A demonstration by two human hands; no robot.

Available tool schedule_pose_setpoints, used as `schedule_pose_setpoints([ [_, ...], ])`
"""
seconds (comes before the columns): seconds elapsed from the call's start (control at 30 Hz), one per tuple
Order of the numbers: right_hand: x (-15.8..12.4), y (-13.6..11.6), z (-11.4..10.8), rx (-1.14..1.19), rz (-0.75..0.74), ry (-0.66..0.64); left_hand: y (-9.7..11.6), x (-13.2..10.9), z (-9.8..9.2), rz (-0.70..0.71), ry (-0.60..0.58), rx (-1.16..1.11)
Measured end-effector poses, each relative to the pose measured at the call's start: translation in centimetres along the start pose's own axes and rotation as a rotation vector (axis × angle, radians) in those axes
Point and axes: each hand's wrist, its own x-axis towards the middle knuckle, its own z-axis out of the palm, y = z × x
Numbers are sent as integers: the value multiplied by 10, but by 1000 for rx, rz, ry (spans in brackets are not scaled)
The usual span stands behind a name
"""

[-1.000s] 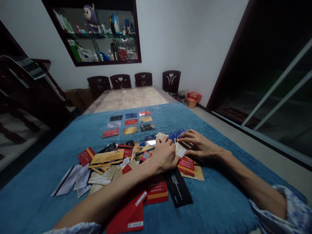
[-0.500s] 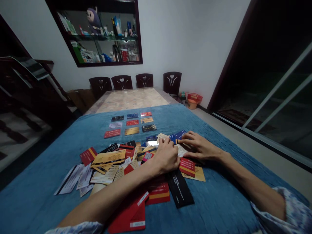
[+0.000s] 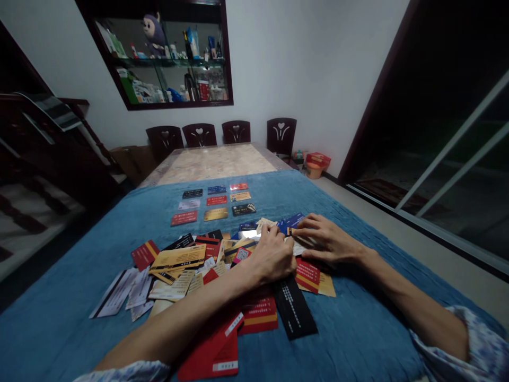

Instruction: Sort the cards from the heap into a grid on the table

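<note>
A loose pile of plastic cards in gold, red, black, white and blue lies before me, with both hands at its right side. My left hand [image 3: 275, 253] is closed, its fingers curled down into the pile; what they grip, if anything, is hidden. Beside it, my right hand [image 3: 328, 239] rests on the cards with its fingers stretched and the thumb apart. A whitish card [image 3: 301, 247] shows between the two hands. Blue cards [image 3: 292, 222] lie just beyond them. Close under my hands are a red card with a yellow stripe [image 3: 308, 275] and a black card [image 3: 295, 310].
Farther out, several cards lie in rows, among them a gold card [image 3: 216, 214]. A blue cloth [image 3: 79, 281] covers the near part of the table [image 3: 214, 162]. Dark chairs [image 3: 199, 135] stand at its far end, and a shelf cabinet [image 3: 167, 62] is set in the wall.
Both hands have stayed nearly in place. The red striped card beside my left hand has shifted slightly right, and less of the whitish card shows between the hands.
</note>
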Motion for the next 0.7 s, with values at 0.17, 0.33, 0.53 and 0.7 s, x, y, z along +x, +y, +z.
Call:
schedule_pose_setpoints([
  [0.17,-1,-4,-4,8,-28,22,-7,0,-6,-14,-19,-61],
  [0.33,-4,-2,-1,-52,-60,119,-10,2,-8,11,-38,-45],
  [0.53,-5,-1,7,-180,-119,247,-11,5,0,70,48,80],
  [0.7,-3,-4,8,-205,-114,248,-13,4,0,111,48,109],
])
